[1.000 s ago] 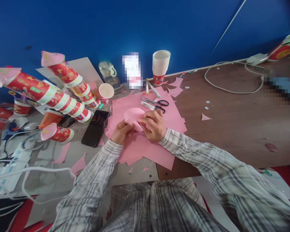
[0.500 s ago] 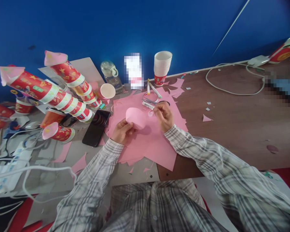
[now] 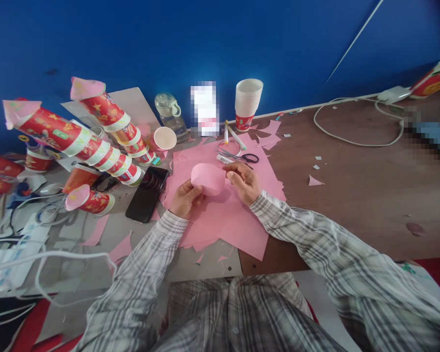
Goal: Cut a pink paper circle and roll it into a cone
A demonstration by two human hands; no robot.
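Observation:
A pale pink rounded paper piece is pinched at its lower left between the thumb and fingers of my left hand, raised over pink sheets. At the piece's right edge is my right hand, its fingers bent and thumb and index finger slightly apart; I see nothing held in it. A white glue stick lies just beyond the hands. Scissors with dark handles rest behind it, beside two capped markers.
Leaning red cup stacks with pink tops stand left, near a black phone. Farther back are a water bottle, an open paper cup and nested cups. A white cable loops at right; pink scraps lie about.
My right hand has moved left from over the scissors and glue stick to the paper piece's edge, uncovering the scissors' handles. The left hand still holds the piece in about the same place.

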